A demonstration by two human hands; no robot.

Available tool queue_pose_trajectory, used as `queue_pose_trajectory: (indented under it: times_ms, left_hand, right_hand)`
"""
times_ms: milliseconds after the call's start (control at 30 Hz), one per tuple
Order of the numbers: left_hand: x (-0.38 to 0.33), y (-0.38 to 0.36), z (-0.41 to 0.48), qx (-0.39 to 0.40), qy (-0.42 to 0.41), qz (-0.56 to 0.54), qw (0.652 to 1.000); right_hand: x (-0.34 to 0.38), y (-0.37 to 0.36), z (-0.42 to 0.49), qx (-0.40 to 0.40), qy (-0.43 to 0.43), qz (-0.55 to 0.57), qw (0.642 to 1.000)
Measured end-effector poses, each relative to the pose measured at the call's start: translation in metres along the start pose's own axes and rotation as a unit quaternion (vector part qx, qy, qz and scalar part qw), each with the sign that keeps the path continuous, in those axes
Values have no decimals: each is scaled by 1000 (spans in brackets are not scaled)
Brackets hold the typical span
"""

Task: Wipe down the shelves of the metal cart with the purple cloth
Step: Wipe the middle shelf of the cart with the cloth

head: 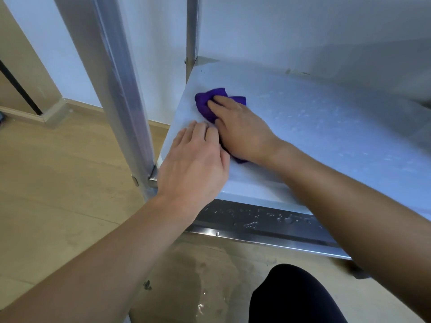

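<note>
The metal cart's lower shelf (326, 127) fills the right of the view, pale and spotted with water drops. A crumpled purple cloth (207, 102) lies near its left edge. My right hand (240, 129) presses down on the cloth, fingers over it, with cloth showing beyond the fingertips and under the wrist. Flat on the shelf's front left corner rests my left hand (193, 164), its fingers together and touching the right hand's thumb side. It holds nothing.
A metal upright post (121, 89) stands at the shelf's front left corner, another (192, 31) at the back left. The shelf's front rail (256, 222) is wet. A puddle (198, 287) lies on the wooden floor below. My dark-clothed knee (293, 297) is bottom right. White wall behind.
</note>
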State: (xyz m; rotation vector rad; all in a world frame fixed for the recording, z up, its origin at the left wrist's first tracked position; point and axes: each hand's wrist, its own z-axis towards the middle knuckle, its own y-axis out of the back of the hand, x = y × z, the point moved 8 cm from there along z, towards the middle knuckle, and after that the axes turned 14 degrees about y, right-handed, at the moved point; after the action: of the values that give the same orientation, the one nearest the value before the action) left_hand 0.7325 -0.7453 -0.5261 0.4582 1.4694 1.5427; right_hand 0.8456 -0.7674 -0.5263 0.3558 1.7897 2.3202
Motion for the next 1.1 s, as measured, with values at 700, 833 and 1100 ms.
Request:
queue_pose_trajectory:
  times_ms: [700,833,1100]
  left_hand:
    - [0,1,0,-2,1,11,1000]
    - [1,1,-1,-5,-10,7,1000]
    - [2,-1,-1,-15,-6,1,1000]
  right_hand:
    - [-85,-7,52,15,-86,-11,996]
    - [-104,-2,44,43,-67,-37,996]
    - [-187,18,4,38,-276,-44,960]
